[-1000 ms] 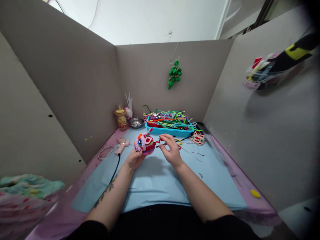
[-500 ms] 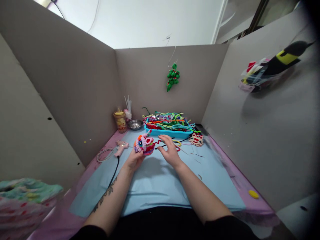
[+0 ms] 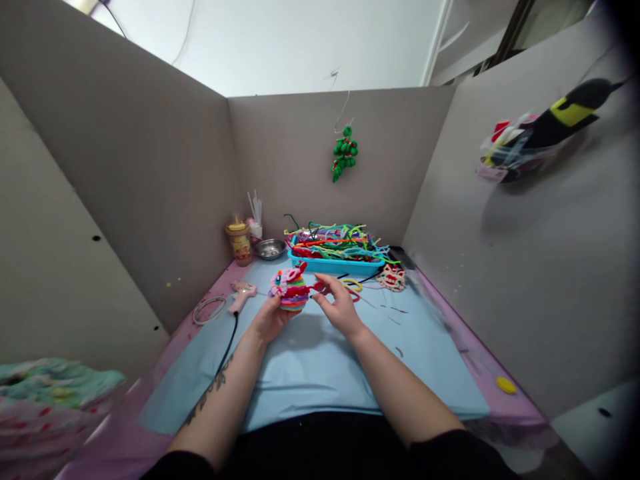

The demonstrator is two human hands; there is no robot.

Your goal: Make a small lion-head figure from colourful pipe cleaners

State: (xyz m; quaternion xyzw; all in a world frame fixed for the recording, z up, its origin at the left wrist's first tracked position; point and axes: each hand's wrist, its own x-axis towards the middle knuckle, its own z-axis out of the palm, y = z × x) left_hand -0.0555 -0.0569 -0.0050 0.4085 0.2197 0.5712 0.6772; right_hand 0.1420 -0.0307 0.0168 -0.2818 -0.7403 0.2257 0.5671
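A small multicoloured figure of fuzzy stems [image 3: 294, 292], with pink, red and rainbow-striped parts, is held up over the blue sheet. My left hand [image 3: 273, 320] is closed around its lower left side. On its right a curly red piece [image 3: 316, 287] sticks out towards my right hand [image 3: 338, 305]. The thumb and fingers of my right hand are bent close around the end of that red piece; whether they pinch it is too small to tell.
Behind the hands stands a blue tray [image 3: 340, 266] of coloured stems. A pink glue gun [image 3: 242, 295] with its cable lies left, near a metal bowl [image 3: 271, 249] and a jar [image 3: 240, 245]. A cream and red piece [image 3: 392, 278] lies right. Grey partitions surround the table.
The figure has turned in my left hand, so its striped side shows more. The fingers of my right hand have drawn closer together beside the red piece.
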